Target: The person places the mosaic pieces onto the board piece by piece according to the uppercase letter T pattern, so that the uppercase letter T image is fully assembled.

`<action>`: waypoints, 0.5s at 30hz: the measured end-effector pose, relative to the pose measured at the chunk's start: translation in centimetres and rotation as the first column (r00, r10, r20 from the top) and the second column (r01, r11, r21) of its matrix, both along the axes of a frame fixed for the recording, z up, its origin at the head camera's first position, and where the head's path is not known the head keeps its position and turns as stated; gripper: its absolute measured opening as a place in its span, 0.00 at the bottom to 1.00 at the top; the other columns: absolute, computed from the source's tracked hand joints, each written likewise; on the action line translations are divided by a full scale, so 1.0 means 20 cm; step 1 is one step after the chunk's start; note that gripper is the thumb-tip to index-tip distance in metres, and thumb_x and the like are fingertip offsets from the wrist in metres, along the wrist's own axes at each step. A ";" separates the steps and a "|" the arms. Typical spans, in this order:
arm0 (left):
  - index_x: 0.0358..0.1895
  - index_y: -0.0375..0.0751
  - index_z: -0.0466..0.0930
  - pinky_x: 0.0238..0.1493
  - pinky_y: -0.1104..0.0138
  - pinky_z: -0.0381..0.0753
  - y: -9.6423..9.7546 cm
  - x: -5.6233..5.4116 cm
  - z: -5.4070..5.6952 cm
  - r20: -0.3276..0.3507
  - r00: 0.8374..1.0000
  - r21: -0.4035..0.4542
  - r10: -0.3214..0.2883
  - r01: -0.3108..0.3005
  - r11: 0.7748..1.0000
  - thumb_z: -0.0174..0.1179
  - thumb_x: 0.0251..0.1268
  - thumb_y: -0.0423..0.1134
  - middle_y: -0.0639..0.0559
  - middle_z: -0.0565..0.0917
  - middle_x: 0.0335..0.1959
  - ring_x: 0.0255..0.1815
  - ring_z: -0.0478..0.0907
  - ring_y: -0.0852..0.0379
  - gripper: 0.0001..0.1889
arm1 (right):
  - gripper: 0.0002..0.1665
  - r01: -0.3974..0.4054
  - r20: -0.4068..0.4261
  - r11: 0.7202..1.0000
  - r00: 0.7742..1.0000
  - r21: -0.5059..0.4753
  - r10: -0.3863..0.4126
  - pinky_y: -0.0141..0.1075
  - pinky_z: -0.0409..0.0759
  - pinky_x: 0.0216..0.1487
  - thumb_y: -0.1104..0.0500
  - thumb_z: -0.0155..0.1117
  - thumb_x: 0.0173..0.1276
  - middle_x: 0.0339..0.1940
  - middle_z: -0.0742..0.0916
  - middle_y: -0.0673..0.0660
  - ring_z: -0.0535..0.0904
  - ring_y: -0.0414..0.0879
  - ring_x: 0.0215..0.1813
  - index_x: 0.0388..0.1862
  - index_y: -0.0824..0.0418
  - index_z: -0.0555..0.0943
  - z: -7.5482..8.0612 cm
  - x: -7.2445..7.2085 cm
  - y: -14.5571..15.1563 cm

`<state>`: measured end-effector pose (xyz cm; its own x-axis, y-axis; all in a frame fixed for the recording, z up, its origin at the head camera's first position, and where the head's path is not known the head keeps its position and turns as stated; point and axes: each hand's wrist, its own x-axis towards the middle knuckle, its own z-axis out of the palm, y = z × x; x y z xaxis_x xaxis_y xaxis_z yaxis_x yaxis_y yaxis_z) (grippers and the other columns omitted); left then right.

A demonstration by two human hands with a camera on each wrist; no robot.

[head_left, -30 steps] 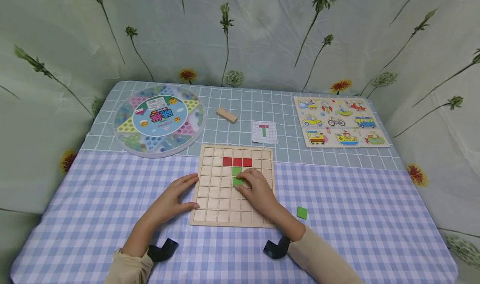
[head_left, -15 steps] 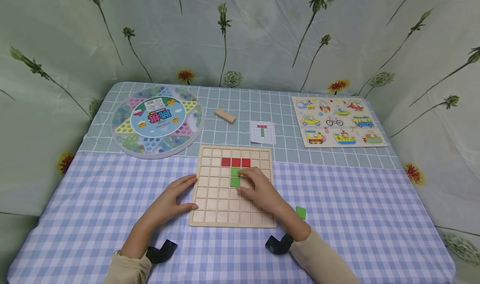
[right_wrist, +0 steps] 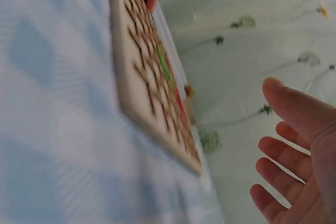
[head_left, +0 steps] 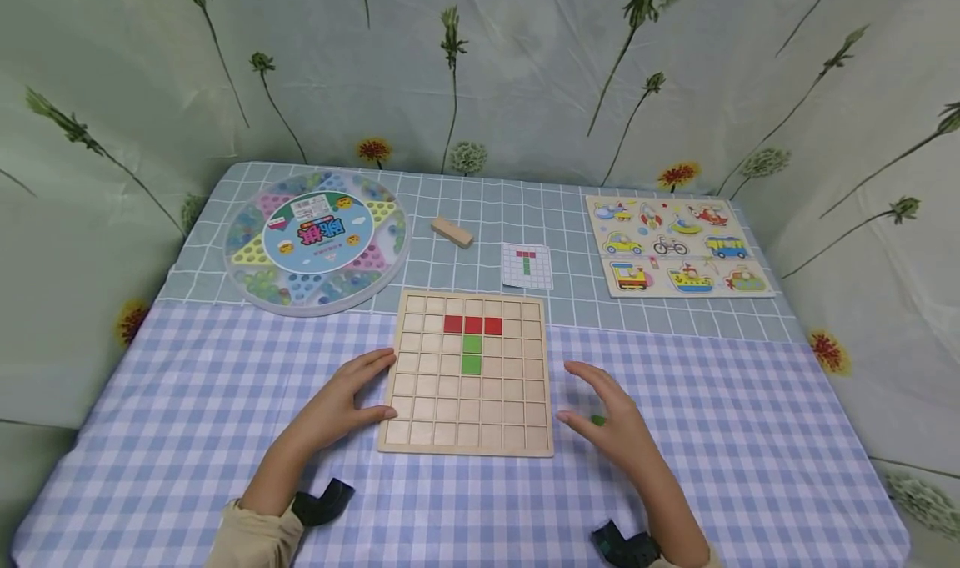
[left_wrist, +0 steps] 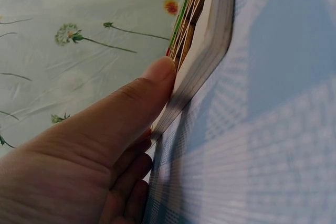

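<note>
A wooden grid board (head_left: 435, 389) lies on the checked cloth. Three red square tiles (head_left: 473, 325) form a row in its upper part, and two green square tiles (head_left: 472, 354) run down from the middle one. My left hand (head_left: 341, 405) rests against the board's left edge, thumb and fingertips touching it; the left wrist view shows the thumb (left_wrist: 131, 100) on the rim. My right hand (head_left: 615, 422) is off the board to its right, thumb and fingers spread apart with nothing between them. Partly hidden under that hand, a loose green tile (head_left: 597, 419) lies on the cloth.
Behind the board lies a pattern card (head_left: 527, 267) printed with a red and green T. A wooden block (head_left: 452, 232) is farther back. The round Chinese checkers box (head_left: 318, 243) stands at back left, a wooden picture puzzle (head_left: 681, 247) at back right.
My right hand has left the green tiles on the board and moved right, over the loose green tile. My left hand has stayed at the board's left edge.
</note>
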<state>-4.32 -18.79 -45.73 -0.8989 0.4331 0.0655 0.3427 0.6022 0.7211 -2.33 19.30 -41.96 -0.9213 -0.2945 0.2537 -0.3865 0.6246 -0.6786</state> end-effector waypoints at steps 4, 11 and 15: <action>0.64 0.35 0.62 0.59 0.49 0.58 0.00 0.00 0.00 -0.008 1.000 -0.006 0.003 -0.003 1.000 0.66 0.47 0.50 0.44 0.62 0.65 0.64 0.56 0.42 0.41 | 0.38 0.052 -0.021 0.999 0.998 0.005 -0.052 0.27 0.62 0.58 0.60 0.75 0.45 0.55 0.77 0.56 0.69 0.50 0.57 0.57 0.62 0.72 -0.05 0.06 0.06; 0.65 0.35 0.62 0.59 0.48 0.57 0.00 0.00 0.00 -0.003 1.000 0.003 -0.008 0.008 1.000 0.65 0.48 0.50 0.44 0.61 0.65 0.65 0.55 0.42 0.41 | 0.38 0.119 0.023 0.992 0.993 -0.027 -0.119 0.17 0.55 0.57 0.62 0.75 0.42 0.53 0.78 0.58 0.70 0.52 0.56 0.56 0.64 0.72 -0.12 0.13 0.11; 0.65 0.35 0.62 0.60 0.49 0.57 0.00 0.00 0.00 0.007 1.000 0.002 -0.002 0.002 1.000 0.66 0.48 0.51 0.43 0.61 0.65 0.65 0.55 0.42 0.41 | 0.39 0.140 0.051 0.990 0.989 -0.027 -0.138 0.17 0.55 0.57 0.62 0.75 0.42 0.53 0.77 0.58 0.69 0.51 0.56 0.56 0.64 0.72 -0.14 0.15 0.13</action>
<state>-4.32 -18.82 -45.70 -0.8983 0.4352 0.0599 0.3390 0.6003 0.7244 0.57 21.81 -44.72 -0.9643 -0.1556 0.2144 -0.2634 0.6484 -0.7143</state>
